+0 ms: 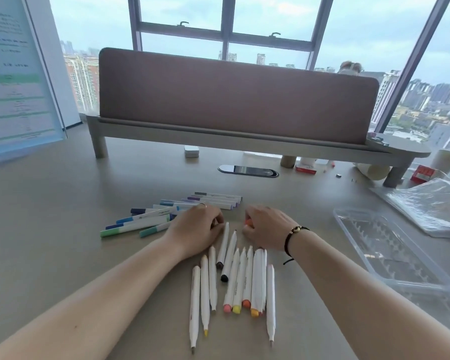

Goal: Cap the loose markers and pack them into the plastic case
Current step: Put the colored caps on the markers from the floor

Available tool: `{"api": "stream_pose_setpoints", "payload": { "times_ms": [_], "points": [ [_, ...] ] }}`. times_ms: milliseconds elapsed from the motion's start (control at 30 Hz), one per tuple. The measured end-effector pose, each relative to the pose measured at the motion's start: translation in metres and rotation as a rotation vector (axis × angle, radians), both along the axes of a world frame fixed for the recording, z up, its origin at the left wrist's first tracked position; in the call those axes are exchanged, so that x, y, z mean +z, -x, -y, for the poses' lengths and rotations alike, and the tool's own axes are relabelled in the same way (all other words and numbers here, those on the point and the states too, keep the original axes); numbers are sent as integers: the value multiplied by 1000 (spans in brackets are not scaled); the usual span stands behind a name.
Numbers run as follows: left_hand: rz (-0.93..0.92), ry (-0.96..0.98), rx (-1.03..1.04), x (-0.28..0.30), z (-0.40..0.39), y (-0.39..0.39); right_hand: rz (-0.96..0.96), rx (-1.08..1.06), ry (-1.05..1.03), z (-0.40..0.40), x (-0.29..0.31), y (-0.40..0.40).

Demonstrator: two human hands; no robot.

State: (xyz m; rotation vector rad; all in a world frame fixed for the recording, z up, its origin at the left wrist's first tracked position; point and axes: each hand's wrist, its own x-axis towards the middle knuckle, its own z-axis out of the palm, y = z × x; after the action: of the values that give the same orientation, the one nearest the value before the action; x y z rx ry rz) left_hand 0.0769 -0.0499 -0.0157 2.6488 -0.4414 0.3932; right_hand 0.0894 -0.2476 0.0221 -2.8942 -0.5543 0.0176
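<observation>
Right hand (266, 227): grip curled tight round something small and orange, a cap (248, 222) by the look of it, only a sliver showing between thumb and finger. Left hand (196, 228): knuckles up, fingers curled under toward the top of one white marker; whether they actually pinch it I cannot tell, the fingertips are hidden beneath the hand.

Between and below my wrists, the uncapped markers (234, 279) lie fanned on the desk (63, 216), tips bare, some with coloured caps on one end. Behind my left hand, a second lot, the capped markers (151, 219) in blues and purples, partly under my knuckles.

Handling, as I judge it: light, stiff plastic barrels, smooth and round (they will roll if nudged). Best taken mid-barrel, clear of the wet nib, which looks soft and would smear or bend if pressed. Caps are small and easy to fumble; push straight on.

The case (390, 245) sits well apart at my right, clear, lid open, ribbed slots inside, no markers in it that I can see. Its near corner runs out of frame.

Hard to make out: which marker the orange cap belongs to, and where the other caps are.
</observation>
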Motion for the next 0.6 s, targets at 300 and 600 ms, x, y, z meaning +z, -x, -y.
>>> {"api": "stream_pose_setpoints", "payload": {
  "times_ms": [300,600],
  "points": [
    [-93,108,-46,0,-6,7,-166,-46,-530,21,-15,1],
    [-200,-51,-186,26,-12,70,132,-200,-652,47,-13,63]
  ]
}}
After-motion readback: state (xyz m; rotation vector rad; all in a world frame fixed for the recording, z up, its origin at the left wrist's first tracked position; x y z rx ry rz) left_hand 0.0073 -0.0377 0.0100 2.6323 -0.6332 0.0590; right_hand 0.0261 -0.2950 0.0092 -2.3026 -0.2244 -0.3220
